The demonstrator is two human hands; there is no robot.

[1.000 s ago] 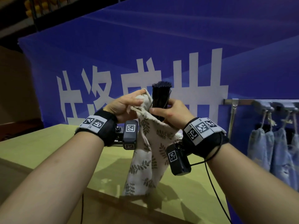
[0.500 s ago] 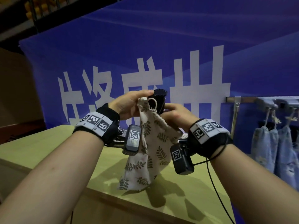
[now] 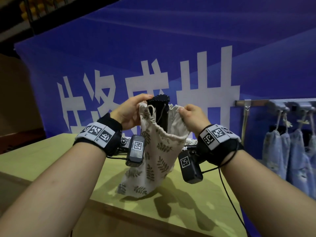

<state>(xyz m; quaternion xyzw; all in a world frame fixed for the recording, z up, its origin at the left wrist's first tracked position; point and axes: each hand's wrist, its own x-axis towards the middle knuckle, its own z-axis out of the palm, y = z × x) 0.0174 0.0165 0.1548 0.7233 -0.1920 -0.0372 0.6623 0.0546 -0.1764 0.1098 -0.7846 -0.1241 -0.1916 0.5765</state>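
Note:
A cream drawstring pouch point(image 3: 156, 151) printed with dark leaves hangs in front of me, its bottom resting on the yellow-green table point(image 3: 51, 151). My left hand point(image 3: 130, 112) pinches the left side of the pouch's mouth. My right hand point(image 3: 192, 115) pinches the right side, so the mouth is pulled wide. A dark bundle of thin rods point(image 3: 159, 112) stands in the mouth, its upper end sticking out above the rim. Both wrists wear black bands with printed markers.
A blue banner point(image 3: 171, 57) with white characters hangs behind the table. At the right, a metal rail point(image 3: 256, 102) on that wall carries several pale blue pouches point(image 3: 287, 154) on hooks. A black cable runs down from my right wrist band.
The dark bundle has gone deeper into the pouch. My right hand has left the bundle and taken the right side of the rim, and the mouth is now spread wide.

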